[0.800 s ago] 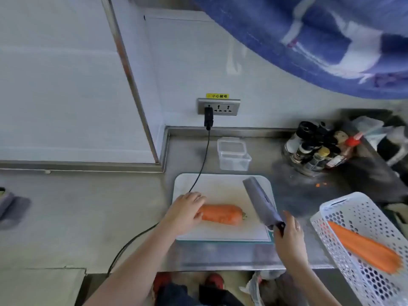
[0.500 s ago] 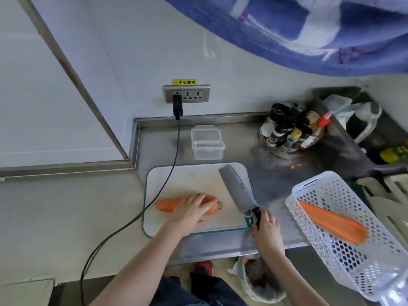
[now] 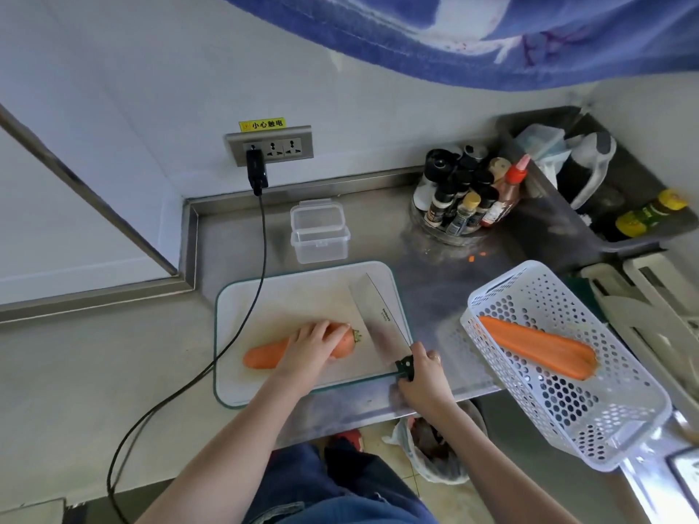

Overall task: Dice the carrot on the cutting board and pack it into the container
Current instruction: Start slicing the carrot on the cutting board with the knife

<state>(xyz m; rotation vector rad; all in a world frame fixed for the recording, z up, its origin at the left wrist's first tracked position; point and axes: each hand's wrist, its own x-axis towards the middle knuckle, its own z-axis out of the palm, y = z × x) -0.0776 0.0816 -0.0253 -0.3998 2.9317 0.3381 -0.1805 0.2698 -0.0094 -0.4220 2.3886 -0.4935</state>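
My left grip [image 3: 310, 344] clamps the carrot [image 3: 264, 357]; right grip [image 3: 423, 376] holds the knife [image 3: 378, 319], now nearer its top.

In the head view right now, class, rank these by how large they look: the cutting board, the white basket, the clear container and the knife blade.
1. White basket and cutting board: they look alike, and the basket sits nearer the camera, so I will not rank them.
2. Knife blade.
3. Clear container: close to the blade, and farther away.

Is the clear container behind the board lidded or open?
Lidded, as far as the view shows: the container carries a clear lid with latch tabs at its top edge. Nothing orange shows through its walls.
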